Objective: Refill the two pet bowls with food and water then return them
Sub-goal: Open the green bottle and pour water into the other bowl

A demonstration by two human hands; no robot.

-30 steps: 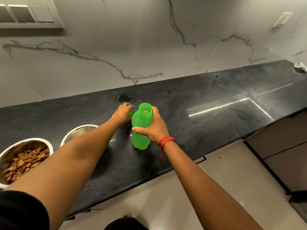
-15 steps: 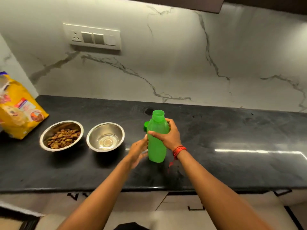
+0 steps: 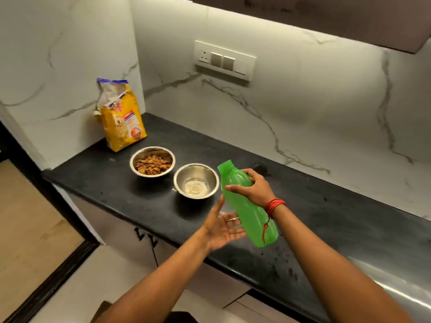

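Two steel bowls stand on the black counter (image 3: 326,220). The left bowl (image 3: 152,161) holds brown kibble. The right bowl (image 3: 196,180) shows only a thin film of liquid at its bottom. My right hand (image 3: 254,187) grips an uncapped green plastic bottle (image 3: 251,215), lifted off the counter and tilted with its mouth pointing up-left, close to the right bowl's rim. My left hand (image 3: 224,226) is spread open, palm up, just under and left of the bottle, holding nothing.
A yellow pet food bag (image 3: 121,120) stands open in the back left corner against the marble wall. A switch panel (image 3: 225,59) sits on the backsplash. The counter's front edge runs diagonally, with cabinet doors (image 3: 149,243) below it and floor to the left.
The bottle stood upright on the counter and is now lifted and tilted toward the right bowl. My left hand left the bottle's side and opened beneath it. The view swung left.
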